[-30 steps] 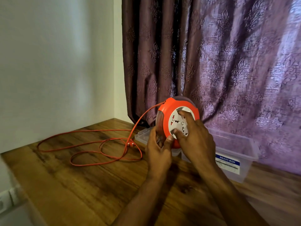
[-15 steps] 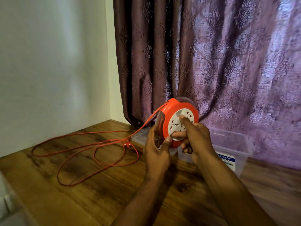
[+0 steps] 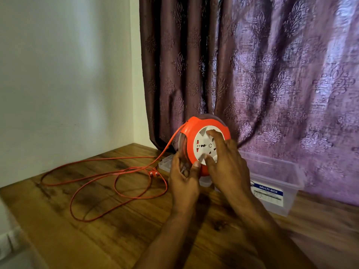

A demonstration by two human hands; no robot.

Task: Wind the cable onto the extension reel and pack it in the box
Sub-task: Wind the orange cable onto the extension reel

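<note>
Above the counter [image 3: 116, 239] — orange extension reel [image 3: 196, 133] upright between both hands | left hand [image 3: 184, 181] grips its lower rim | right hand [image 3: 227, 167] fingers spread on white socket face | cable [image 3: 120, 191] looped left — clear box [image 3: 275, 177] behind.

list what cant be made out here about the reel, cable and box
Head view only:
- How much cable is already wound: the reel faces the camera and the left hand covers its clear side.
- Part of the reel's white socket face, under the right hand.
- The box near left corner and floor, behind both hands.
- Small print under MULTI-BOX on its label: too small, blurred.
</note>
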